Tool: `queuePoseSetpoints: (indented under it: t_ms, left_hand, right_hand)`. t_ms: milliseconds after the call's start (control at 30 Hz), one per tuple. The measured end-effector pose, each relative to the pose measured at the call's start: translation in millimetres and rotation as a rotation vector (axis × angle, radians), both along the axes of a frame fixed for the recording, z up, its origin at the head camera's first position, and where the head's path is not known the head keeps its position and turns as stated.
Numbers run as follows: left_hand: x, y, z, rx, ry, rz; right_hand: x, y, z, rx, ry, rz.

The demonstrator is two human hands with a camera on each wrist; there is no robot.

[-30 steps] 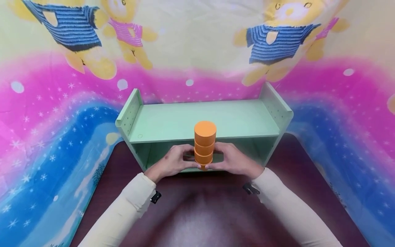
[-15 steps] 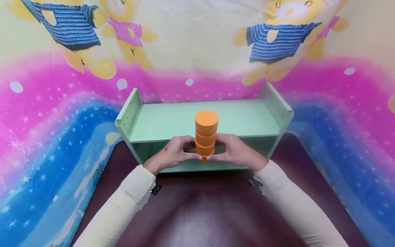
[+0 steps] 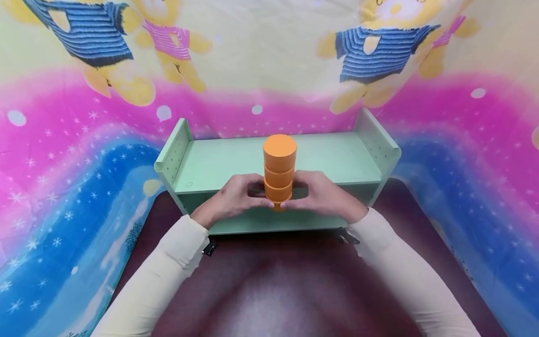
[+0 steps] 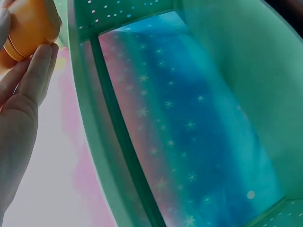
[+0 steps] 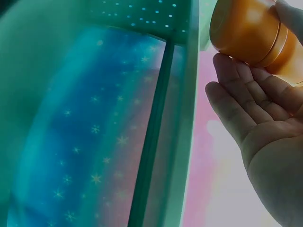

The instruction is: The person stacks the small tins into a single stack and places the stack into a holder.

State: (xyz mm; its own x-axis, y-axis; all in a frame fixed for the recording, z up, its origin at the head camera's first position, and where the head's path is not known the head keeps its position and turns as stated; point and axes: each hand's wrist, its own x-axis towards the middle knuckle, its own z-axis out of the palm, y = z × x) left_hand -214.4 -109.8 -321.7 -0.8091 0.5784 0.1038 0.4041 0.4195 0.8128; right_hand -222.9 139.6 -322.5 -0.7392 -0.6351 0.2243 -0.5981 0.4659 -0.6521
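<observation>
A stack of round orange cups (image 3: 280, 161) stands upright in the air, its widest piece with a flat face on top and narrower pieces below. My left hand (image 3: 236, 196) holds its left side, thumb on the near side low down and fingers farther back. On the right side my right hand (image 3: 322, 196) grips it the same way, the two thumb tips almost meeting at the bottom. In the left wrist view the fingers (image 4: 38, 71) touch the orange cups (image 4: 34, 26). The right wrist view shows the orange cups (image 5: 246, 30) above the fingertips (image 5: 225, 64).
Behind the hands a pale green two-level shelf (image 3: 227, 161) with raised, perforated side panels stands on a dark red table (image 3: 269, 281). A printed cloth (image 3: 261, 61) with bears and snowflakes hangs at the back and both sides. Black clips (image 3: 209, 248) sit under the wrists.
Both hands have raised the stack of cups together, from in front of the shelf's lower opening to a point where it covers part of the upper board. The hold looks the same.
</observation>
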Motion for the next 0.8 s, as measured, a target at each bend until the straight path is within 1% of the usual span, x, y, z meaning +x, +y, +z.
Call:
queuePoseSetpoints:
  t_ms: [133,267,400,600,800]
  left_hand:
    - [-4.0,0.1,7.1,-0.008,0.025,0.006]
    - [-9.2,0.6,11.5,0.003,0.038,0.006]
    - [-14.0,1.9,12.9,0.021,0.022,0.01]
    - [-21.3,3.0,14.8,0.007,0.005,0.017]
    - [-30.5,4.1,17.3,-0.008,-0.002,0.024]
  right_hand:
    - [-3.9,-1,5.6,-0.007,-0.005,-0.004]
    - [-8.8,-1,10.4,-0.023,-0.021,-0.005]
    - [-13.5,0,14.1,-0.022,-0.028,-0.02]
    - [-20.2,0,17.6,-0.004,-0.047,-0.037]
    - [-33.3,-1,19.1,0.002,-0.052,-0.043]
